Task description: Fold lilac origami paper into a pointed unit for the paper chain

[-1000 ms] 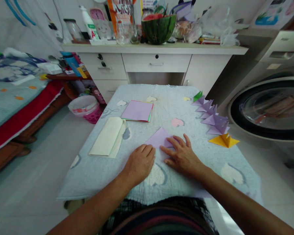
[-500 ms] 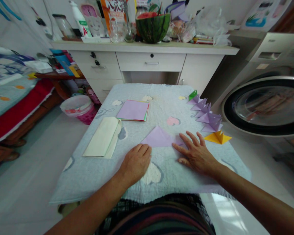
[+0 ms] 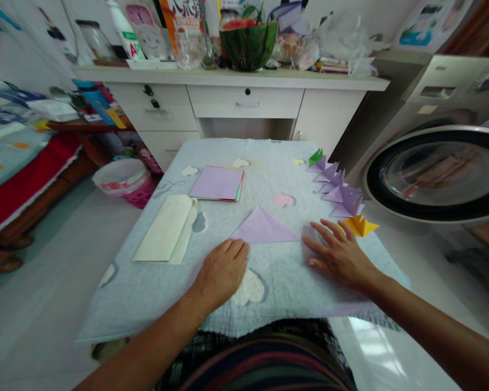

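Observation:
A purple paper folded into a triangle (image 3: 263,228) lies flat on the pale blue cloth (image 3: 158,288) covering the table. My left hand (image 3: 222,271) rests at the triangle's lower left corner, fingers curled down onto the cloth, holding nothing. My right hand (image 3: 340,252) lies flat and spread on the cloth just right of the triangle, fingers apart, off the paper. A stack of square coloured sheets (image 3: 217,183), purple on top, sits further back.
Several folded purple pieces (image 3: 338,187), a green one (image 3: 315,157) and a yellow one (image 3: 361,225) line the table's right edge. A cream folded sheet (image 3: 166,229) lies left. A desk with a watermelon half (image 3: 248,44) stands behind, a washing machine (image 3: 436,174) to the right, a pink basin (image 3: 124,180) on the floor.
My right hand slid right along the triangle's lower edge and off the paper onto the cloth. My left hand stayed at the left corner. The view shifted slightly.

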`<state>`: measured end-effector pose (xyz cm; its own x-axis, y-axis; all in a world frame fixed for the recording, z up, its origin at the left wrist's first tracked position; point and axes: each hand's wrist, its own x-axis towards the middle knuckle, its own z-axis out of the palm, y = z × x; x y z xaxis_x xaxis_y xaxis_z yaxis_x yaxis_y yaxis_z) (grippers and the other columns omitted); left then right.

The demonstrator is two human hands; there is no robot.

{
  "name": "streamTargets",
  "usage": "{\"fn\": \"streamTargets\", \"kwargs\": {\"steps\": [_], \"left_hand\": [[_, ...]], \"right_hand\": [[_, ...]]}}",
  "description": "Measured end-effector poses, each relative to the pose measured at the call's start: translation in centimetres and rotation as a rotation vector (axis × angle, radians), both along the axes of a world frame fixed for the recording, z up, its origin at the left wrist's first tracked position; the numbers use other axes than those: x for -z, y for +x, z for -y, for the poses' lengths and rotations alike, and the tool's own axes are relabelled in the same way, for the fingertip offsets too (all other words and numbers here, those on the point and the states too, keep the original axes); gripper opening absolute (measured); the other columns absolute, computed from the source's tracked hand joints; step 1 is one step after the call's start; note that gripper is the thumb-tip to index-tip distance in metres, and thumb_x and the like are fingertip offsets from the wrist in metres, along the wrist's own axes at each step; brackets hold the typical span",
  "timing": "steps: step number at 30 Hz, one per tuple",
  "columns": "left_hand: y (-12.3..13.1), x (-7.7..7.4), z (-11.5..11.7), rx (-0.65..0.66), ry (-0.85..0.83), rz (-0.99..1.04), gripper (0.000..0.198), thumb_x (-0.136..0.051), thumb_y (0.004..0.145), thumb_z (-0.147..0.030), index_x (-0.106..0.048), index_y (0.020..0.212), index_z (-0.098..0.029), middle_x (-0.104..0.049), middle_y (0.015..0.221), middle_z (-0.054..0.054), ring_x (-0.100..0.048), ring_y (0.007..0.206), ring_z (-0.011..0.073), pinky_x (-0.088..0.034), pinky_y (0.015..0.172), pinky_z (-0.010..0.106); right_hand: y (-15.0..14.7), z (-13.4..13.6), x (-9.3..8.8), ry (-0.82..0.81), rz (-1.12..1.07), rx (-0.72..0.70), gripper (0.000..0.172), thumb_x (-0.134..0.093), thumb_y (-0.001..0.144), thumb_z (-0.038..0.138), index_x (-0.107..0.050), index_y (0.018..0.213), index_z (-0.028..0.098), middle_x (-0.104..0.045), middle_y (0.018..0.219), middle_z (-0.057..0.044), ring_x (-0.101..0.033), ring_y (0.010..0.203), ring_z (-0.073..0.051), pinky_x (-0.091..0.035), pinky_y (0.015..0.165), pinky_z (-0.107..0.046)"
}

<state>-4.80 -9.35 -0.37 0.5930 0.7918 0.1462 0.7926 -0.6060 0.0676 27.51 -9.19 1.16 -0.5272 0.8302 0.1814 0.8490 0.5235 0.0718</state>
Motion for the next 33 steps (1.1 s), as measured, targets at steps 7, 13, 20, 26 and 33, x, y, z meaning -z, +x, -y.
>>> {"fn": "streamTargets", "kwargs": {"steps": [7, 13, 20, 26, 33], "left_hand": [[0.0, -0.2, 0.1, -0.014, 0.030, -0.041, 0.039, -0.044, 0.092, -0.016, -0.049, 0.130, -0.017, -0.062, 0.111, 0.009, -0.054, 0.100, 0.0242, -0.049, 0.089, 0.040], [0.2, -0.6, 0.2, -0.015, 0.026, -0.051, 0.034, -0.045, 0.093, -0.018, -0.054, 0.125, -0.017, -0.062, 0.110, 0.009, -0.054, 0.102, 0.0237, -0.048, 0.090, 0.039], [0.2, -0.4, 0.0, 0.004, -0.004, -0.028, 0.030, -0.043, 0.093, -0.017, -0.056, 0.120, -0.013, -0.063, 0.108, 0.010, -0.055, 0.105, 0.0237, -0.047, 0.093, 0.040], [0.0, -0.6, 0.3, -0.032, 0.002, -0.042, 0.026, -0.046, 0.092, -0.018, -0.059, 0.113, -0.012, -0.063, 0.105, 0.010, -0.055, 0.102, 0.0250, -0.048, 0.090, 0.042], [-1.7, -0.5, 1.2, -0.163, 0.082, -0.064, 0.022, -0.050, 0.092, -0.023, -0.063, 0.107, -0.012, -0.065, 0.102, 0.011, -0.057, 0.094, 0.0258, -0.050, 0.083, 0.042]], "right_hand": [[-5.6, 0.8, -1.1, 0.021, -0.333, -0.074, 0.025, -0.047, 0.094, 0.025, -0.068, 0.105, 0.018, -0.065, 0.108, -0.011, -0.053, 0.100, -0.025, -0.041, 0.090, -0.044], [-11.8, 0.3, -0.2, -0.169, -0.223, -0.114, 0.043, -0.052, 0.092, 0.027, -0.053, 0.135, 0.023, -0.058, 0.123, -0.010, -0.047, 0.108, -0.028, -0.036, 0.095, -0.045], [-12.6, 0.1, 0.3, -0.202, -0.184, -0.071, 0.046, -0.050, 0.094, 0.040, -0.049, 0.139, 0.027, -0.057, 0.123, -0.009, -0.047, 0.109, -0.029, -0.033, 0.097, -0.047], [-13.0, 0.2, 0.1, -0.192, -0.129, -0.036, 0.051, -0.051, 0.092, 0.052, -0.051, 0.137, 0.028, -0.057, 0.123, -0.009, -0.048, 0.109, -0.030, -0.033, 0.096, -0.049], [-9.3, 0.9, 0.2, -0.151, -0.098, 0.027, 0.043, -0.051, 0.093, 0.046, -0.055, 0.132, 0.029, -0.058, 0.124, -0.008, -0.049, 0.113, -0.030, -0.032, 0.100, -0.049]]}}
